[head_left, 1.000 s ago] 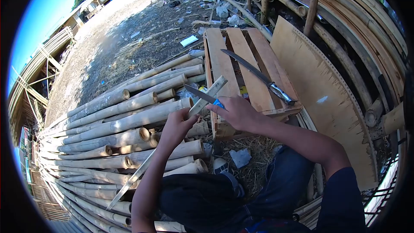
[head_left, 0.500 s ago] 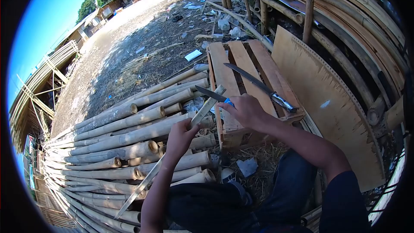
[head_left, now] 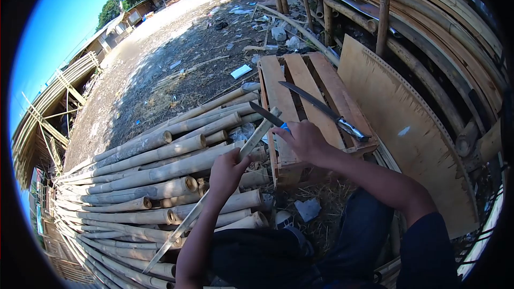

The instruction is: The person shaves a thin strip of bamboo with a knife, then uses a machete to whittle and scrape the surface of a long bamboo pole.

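Outdoors, bamboo poles (head_left: 155, 168) fill the lower left. Near center, the left hand (head_left: 227, 174) grips a bamboo strip (head_left: 195, 215) slanting from lower left to upper right; the right hand (head_left: 301, 142) grips a knife (head_left: 266, 114), its tip pointing upper left, now slightly farther right than before.

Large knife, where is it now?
The large knife lies on the wooden crate in the head view, beyond the right hand and left of the plywood.

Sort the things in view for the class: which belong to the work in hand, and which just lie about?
In use:
- pale strip, in the left hand
- blue-handled knife, in the right hand

Apparently lying about:
- larger knife, on the crate
- bamboo poles
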The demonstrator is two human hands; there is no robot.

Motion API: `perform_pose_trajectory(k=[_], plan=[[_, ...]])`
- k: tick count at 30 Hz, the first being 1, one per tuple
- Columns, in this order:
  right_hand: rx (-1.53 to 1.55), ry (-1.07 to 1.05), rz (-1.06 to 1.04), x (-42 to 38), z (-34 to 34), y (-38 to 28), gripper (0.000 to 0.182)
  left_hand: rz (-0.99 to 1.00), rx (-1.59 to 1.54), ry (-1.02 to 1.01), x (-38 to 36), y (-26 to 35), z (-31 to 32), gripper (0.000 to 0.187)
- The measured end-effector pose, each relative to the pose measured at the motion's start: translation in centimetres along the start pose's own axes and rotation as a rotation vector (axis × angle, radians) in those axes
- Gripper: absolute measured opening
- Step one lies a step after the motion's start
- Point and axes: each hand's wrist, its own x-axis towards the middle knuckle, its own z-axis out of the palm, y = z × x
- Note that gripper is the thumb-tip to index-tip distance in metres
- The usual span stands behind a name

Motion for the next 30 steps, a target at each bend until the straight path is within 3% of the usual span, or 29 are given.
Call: perform_pose_trajectory(k=[2,5,9,12,14,16,21,25,30], plan=[[0.225,0.053,0.258,1.1,-1.0,2.7,0.061,-0.082,-0.007,0.006,-0.1,0.5,-0.5,0.035],[0.231,0.125,0.201,0.4,-0.1,3.6,0.06,0.005,0.064,0.076,-0.2,0.4,-0.3,0.036],[0.408,0.148,0.165,0.2,-1.4,0.3,0.058,-0.068,0.077,-0.001,0.1,-0.3,-0.4,0.035],[0.199,0.06,0.073,-0.2,-2.0,-1.5,0.058,-0.08,0.07,-0.02,0.2,-0.6,-0.2,0.034],[0.038,-0.003,-0.107,-0.8,-0.2,-1.5,0.057,-0.048,0.051,-0.015,0.1,-1.1,0.2,0.034],[0.002,-0.046,-0.101,-0.9,0.5,-1.5,0.058,-0.011,0.028,-0.01,0.2,-1.1,0.2,0.034],[0.241,0.052,0.069,-0.5,0.5,0.0,0.057,-0.158,-0.218,-0.21,0.7,-1.7,0.2,0.038],[0.075,-0.079,-0.086,-1.6,2.0,0.0,0.06,-0.158,-0.204,-0.238,0.5,-1.8,0.7,0.038],[0.158,-0.033,0.051,-0.4,0.8,0.5,0.059,-0.103,-0.176,-0.156,0.5,-1.5,0.4,0.036]])
